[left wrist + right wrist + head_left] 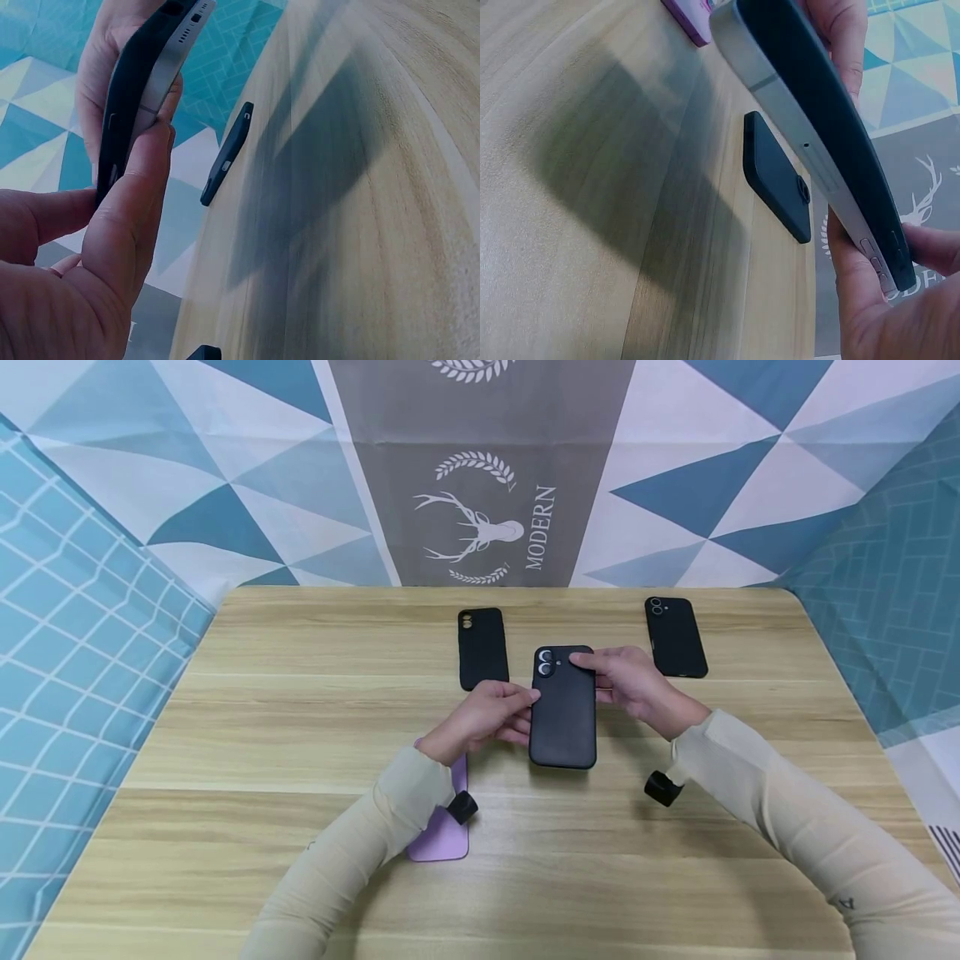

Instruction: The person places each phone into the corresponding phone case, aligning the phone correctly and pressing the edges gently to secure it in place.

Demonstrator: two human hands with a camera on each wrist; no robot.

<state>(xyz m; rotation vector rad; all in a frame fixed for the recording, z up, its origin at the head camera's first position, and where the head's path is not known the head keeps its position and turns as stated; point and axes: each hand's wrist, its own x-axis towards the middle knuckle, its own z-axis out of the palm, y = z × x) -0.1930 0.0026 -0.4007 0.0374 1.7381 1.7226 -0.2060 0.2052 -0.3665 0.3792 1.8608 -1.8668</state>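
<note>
A silver-edged phone [156, 90] with a black phone case [564, 727] over its back is held up above the table, camera end away from me. Both wrist views show the phone's metal side [815, 161] standing out of the case along the edge. My left hand [487, 717] pinches the left long edge, thumb on the case and fingers underneath. With the thumb on its back near the cameras, my right hand [637, 687] grips the upper right edge. The phone's screen is hidden.
On the wooden table [285, 727], a black phone case [482, 647] lies behind my left hand. Another black case or phone [677, 639] with two camera rings lies at the back right. Partly under my left forearm is a purple phone or case [444, 839]. Patterned cloth [675, 468] hangs behind.
</note>
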